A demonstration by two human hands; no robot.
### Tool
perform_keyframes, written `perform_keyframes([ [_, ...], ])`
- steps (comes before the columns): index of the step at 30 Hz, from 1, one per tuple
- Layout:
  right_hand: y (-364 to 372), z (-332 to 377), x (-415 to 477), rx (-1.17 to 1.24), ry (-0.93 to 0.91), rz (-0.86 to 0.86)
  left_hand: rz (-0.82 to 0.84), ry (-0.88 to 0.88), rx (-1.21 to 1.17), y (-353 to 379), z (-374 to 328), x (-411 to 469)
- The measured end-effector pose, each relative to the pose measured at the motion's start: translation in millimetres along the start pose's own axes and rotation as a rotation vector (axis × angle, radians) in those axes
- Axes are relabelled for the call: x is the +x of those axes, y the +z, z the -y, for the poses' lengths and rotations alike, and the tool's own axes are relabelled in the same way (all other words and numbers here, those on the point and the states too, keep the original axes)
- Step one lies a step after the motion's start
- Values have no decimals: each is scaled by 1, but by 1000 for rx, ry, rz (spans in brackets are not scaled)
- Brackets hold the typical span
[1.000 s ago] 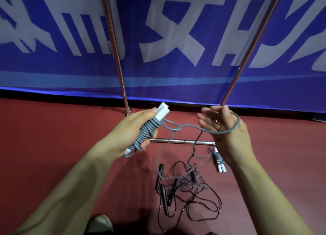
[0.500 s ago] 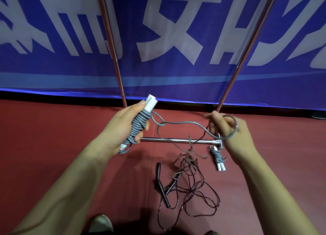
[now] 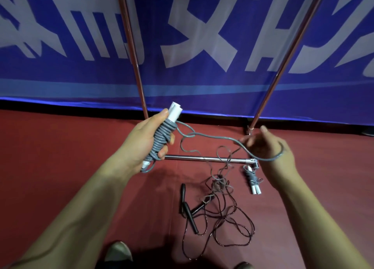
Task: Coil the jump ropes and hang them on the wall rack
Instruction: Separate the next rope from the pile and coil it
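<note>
- Currently, the left hand (image 3: 145,141) is held out at mid-left, with its forearm rising from the lower left. Its fingers and thumb are curled firmly round a grey jump rope (image 3: 162,139).
- The rope's cord is wound in close turns round its paired white handles (image 3: 175,112), whose ends are seen above the thumb and below the little finger.
- The bundle's long axis is tilted: its upper end is pointed up and to the right toward the banner (image 3: 202,80), and its lower end down and to the left.
- A loose cord (image 3: 212,136) is led rightward from the top of the bundle, in sagging bends, to the right hand (image 3: 271,147).
- The right hand is raised at about the same height, well apart from the left, with its fingers partly curled and pointed left.
- The cord is looped round the right hand's outer edge. The fingers are blurred, so whether the cord is pinched cannot be told.
- A second grey rope (image 3: 253,177), wound round its own white handles, is laid on the floor (image 3: 60,157) just beside the right end of the rack (image 3: 202,158) base bar.
- Black-handled ropes (image 3: 222,208) are left tangled on the floor, nearer than the bar and between the forearms.
- The rack's two uprights are seen rising near the floor's far edge, in front of the banner.
</note>
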State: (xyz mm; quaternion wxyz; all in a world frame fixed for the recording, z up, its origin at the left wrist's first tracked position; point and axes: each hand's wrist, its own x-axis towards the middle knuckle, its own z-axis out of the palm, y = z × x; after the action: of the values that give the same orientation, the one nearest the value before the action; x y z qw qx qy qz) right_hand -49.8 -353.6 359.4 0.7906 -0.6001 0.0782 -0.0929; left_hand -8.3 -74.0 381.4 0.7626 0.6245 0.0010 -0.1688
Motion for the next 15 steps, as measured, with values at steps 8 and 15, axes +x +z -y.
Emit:
perform_keyframes([
  [8,15,12,0,201,48,134,76,-64,-219,24,21,6],
  [15,26,28,-6,517,135,225,170,-135,-477,50,39,11],
])
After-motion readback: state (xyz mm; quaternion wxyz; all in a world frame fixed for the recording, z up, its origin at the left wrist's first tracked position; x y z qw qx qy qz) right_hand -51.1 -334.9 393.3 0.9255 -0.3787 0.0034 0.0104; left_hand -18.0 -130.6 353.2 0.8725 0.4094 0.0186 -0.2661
